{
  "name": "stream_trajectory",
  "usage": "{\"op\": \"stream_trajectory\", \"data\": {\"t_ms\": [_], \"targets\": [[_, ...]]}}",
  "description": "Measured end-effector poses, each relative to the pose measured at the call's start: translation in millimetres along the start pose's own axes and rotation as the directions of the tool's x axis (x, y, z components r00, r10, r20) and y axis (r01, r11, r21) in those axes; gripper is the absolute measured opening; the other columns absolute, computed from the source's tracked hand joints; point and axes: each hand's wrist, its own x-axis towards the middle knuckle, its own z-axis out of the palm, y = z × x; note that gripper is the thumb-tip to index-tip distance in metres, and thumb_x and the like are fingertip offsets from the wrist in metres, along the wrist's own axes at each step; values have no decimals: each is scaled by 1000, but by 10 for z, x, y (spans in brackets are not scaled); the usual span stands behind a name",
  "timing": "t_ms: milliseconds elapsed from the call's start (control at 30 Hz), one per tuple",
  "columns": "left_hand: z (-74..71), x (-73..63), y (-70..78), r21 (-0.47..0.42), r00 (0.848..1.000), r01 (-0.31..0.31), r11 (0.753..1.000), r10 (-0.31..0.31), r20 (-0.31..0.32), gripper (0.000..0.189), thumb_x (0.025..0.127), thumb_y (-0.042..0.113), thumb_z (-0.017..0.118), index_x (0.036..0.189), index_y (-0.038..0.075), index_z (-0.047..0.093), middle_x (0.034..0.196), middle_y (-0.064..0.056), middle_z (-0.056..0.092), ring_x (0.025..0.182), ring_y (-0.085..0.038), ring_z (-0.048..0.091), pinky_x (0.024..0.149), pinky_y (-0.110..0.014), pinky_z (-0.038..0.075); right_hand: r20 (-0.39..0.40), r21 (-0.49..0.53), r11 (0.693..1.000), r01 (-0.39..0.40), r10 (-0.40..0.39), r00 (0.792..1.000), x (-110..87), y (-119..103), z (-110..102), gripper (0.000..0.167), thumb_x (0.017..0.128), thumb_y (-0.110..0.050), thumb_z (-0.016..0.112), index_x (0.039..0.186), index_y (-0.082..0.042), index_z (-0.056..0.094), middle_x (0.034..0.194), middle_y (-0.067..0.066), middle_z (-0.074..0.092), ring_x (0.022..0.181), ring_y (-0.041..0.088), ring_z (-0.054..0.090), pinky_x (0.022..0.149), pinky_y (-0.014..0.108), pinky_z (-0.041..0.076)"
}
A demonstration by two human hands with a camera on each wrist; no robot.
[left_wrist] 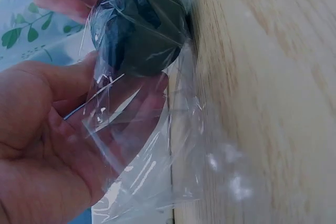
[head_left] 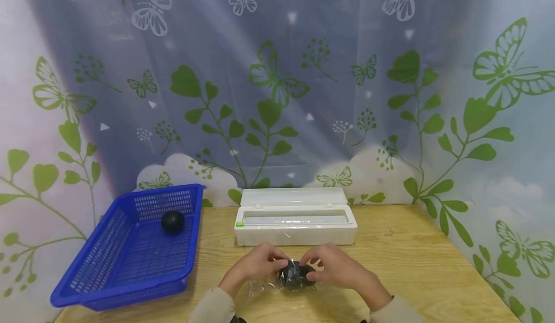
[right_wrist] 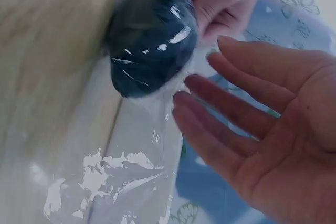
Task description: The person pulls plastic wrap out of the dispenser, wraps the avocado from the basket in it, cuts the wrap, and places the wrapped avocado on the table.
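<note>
A dark, rounded, avocado-like thing (head_left: 293, 276), loosely wrapped in clear cling film (left_wrist: 142, 145), is low over the wooden table between both hands. My left hand (head_left: 262, 265) holds the film at its left side; in the left wrist view the thumb is in front of the film and the fingers show through behind it. On the other side is my right hand (head_left: 336, 267). Its fingers (right_wrist: 226, 103) look spread and relaxed in the right wrist view, just short of the wrapped thing (right_wrist: 152, 40). Loose film trails down beside it.
Behind the hands stands a white cling film dispenser (head_left: 297, 236) with its lid raised and a green slider (head_left: 239, 224). A blue plastic basket (head_left: 191, 260) at the left holds another dark round thing (head_left: 172, 222). A printed curtain (head_left: 277, 121) hangs behind the table (head_left: 399, 246).
</note>
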Motion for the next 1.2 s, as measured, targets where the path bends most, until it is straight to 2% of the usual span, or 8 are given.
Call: {"op": "stream_trajectory", "data": {"t_ms": [133, 267, 367, 467, 533, 633, 800, 1200], "targets": [[10, 13, -4, 7, 1000, 12, 1000, -12, -1, 20, 102, 10, 62, 109, -2, 78, 98, -16, 79, 77, -17, 66, 62, -21, 53, -7, -86, 996, 7, -8, 1000, 29, -1, 89, 34, 84, -5, 82, 117, -4, 73, 117, 9, 75, 101, 28, 72, 76, 27, 59], [8, 7, -6, 71, 999, 29, 997, -26, -43, 26, 102, 13, 63, 119, -3, 73, 112, -19, 77, 97, -29, 72, 80, -36, 61, -24, -124, 992, 22, -25, 999, 41, 28, 141, 43, 80, -3, 84, 121, -3, 70, 120, 10, 73, 102, 26, 71, 80, 27, 58], [-21, 7, 13, 130, 992, 6, 991, 11, -128, 31, 99, 13, 66, 126, -2, 68, 126, -19, 72, 118, -37, 68, 96, -50, 58, -42, -144, 989, 42, -49, 998, 43, 49, 171, 48, 79, -3, 85, 123, -4, 68, 119, 10, 72, 102, 25, 69, 78, 26, 57], [-72, 10, 65, 164, 975, -50, 985, 83, -207, 29, 96, 8, 70, 123, 0, 70, 126, -16, 72, 120, -39, 65, 94, -53, 58, -56, -147, 988, 52, -60, 997, 46, 69, 192, 50, 78, -5, 86, 124, -6, 66, 118, 10, 71, 100, 25, 68, 75, 23, 54], [-106, 8, 114, 185, 967, -90, 979, 131, -217, 24, 93, 8, 72, 117, 3, 74, 119, -12, 75, 112, -34, 68, 88, -45, 61, -60, -141, 989, 46, -55, 997, 50, 83, 201, 52, 77, -6, 87, 124, -7, 66, 118, 9, 70, 101, 25, 68, 76, 24, 55], [-137, -5, 183, 207, 977, -130, 970, 161, -140, 20, 90, 10, 77, 109, 4, 77, 108, -9, 77, 98, -25, 71, 81, -34, 61, -59, -116, 993, 32, -39, 997, 55, 108, 204, 54, 77, -6, 87, 126, -7, 65, 119, 9, 69, 102, 26, 67, 77, 26, 56], [-98, -18, 221, 209, 995, -102, 972, 101, 16, 34, 81, 12, 87, 112, 4, 76, 110, -10, 75, 98, -21, 72, 80, -24, 60, -55, -66, 998, 24, -27, 998, 61, 159, 196, 58, 77, -5, 87, 130, -5, 63, 122, 10, 68, 105, 27, 66, 76, 26, 58], [42, 10, 139, 270, 998, -66, 960, 60, 33, 50, 78, 10, 90, 120, 6, 64, 118, -9, 70, 106, -20, 68, 91, -29, 57, -44, -39, 999, 11, -13, 999, 85, 236, 193, 61, 76, -6, 87, 132, -3, 61, 128, 13, 67, 106, 27, 66, 84, 34, 60]]}}
